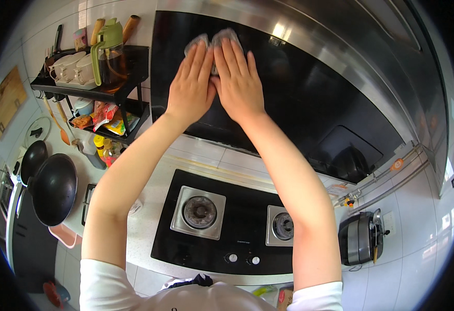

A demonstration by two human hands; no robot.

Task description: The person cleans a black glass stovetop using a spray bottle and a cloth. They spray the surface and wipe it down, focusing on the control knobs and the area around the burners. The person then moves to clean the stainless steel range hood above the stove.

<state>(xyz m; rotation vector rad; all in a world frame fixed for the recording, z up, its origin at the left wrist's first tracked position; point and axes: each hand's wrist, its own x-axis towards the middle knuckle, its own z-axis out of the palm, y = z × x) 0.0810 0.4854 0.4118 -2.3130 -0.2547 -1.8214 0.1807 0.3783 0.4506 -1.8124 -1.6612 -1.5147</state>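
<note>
Both my arms reach up to the black glossy panel of the range hood (289, 97). My left hand (192, 83) lies flat, fingers stretched, over a crumpled greyish cloth (200, 39) that shows past its fingertips. Just beside it, my right hand (237, 79) presses flat on the same kind of greyish cloth (227, 34); whether it is one cloth or two I cannot tell. The thumbs nearly meet. Below my arms sits a black two-burner gas hob (246, 210) with metal burner plates and two knobs.
A black rack (83, 93) at the left holds a green-lidded pitcher (112, 58), lidded white jars (71, 68) and food packets. Below it stand bottles (104, 147) and a black wok (53, 190). At the right are gas pipes (390, 186) and a dark countertop appliance (359, 239).
</note>
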